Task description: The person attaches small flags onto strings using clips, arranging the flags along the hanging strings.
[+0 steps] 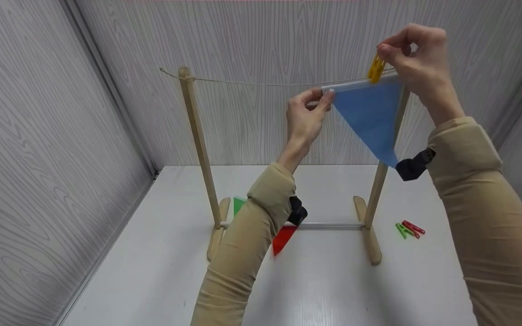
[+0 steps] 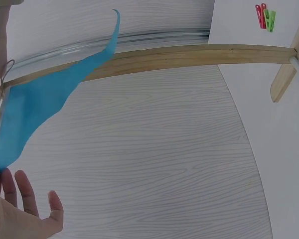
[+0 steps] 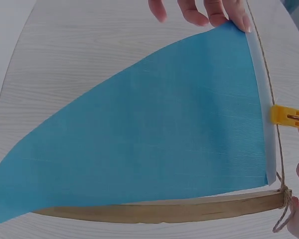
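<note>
Head view shows my left hand (image 1: 307, 114) pinching the near corner of the blue triangular fabric flag (image 1: 372, 118) against the thin twine line (image 1: 252, 83), while my right hand (image 1: 417, 55) grips the yellow plastic clothespin (image 1: 375, 69) clamped over the flag's top edge, near the right wooden post (image 1: 381, 174).

You are wearing long tan sleeves, snug and softly creased, ending just short of each bare hand. A black strap is sitting at each forearm, standing out darkly against the fabric.
</note>
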Tool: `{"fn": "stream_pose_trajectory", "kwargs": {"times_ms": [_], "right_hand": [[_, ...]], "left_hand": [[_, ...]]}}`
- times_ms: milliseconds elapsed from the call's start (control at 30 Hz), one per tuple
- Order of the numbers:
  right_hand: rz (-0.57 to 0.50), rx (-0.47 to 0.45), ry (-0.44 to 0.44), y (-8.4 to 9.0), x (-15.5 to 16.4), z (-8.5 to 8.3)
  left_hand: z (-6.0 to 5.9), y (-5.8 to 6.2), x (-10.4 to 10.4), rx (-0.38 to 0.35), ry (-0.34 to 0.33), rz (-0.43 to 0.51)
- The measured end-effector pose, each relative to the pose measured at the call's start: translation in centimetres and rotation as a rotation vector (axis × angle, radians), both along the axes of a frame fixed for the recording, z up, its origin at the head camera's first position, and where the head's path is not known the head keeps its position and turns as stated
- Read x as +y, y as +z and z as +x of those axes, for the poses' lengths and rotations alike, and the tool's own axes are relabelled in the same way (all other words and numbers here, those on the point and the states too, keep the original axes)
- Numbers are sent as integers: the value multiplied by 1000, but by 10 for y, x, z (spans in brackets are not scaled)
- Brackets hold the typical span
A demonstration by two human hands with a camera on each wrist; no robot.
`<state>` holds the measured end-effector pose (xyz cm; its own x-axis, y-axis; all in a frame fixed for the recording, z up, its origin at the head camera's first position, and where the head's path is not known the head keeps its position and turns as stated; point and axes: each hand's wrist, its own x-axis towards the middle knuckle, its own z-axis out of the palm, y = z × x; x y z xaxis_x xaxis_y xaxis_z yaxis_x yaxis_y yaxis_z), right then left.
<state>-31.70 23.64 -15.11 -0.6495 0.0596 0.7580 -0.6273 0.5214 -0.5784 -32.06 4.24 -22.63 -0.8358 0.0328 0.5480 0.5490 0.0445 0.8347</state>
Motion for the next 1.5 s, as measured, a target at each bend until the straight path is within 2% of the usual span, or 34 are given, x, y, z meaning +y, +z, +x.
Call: {"fn": "stream_pose_trajectory", "kwargs": {"times_ms": [200,500,767,1033,1500], "right_hand": [[34,-23,-40,-1,-5,3],[125,0,-104,-2,-11,5],[155,-1,-95,-5,-13,5],[185,-53,-98,-8,-9,6],[213,-71,-84,-19,-4,8]], "left_hand": [[1,1,2,14,13,-5],[1,3,2,26,28,-6],[2,4,3,21,18,-7],[3,4,3,30,34,-21],[2,-4,-1,7,-5,13]]}}
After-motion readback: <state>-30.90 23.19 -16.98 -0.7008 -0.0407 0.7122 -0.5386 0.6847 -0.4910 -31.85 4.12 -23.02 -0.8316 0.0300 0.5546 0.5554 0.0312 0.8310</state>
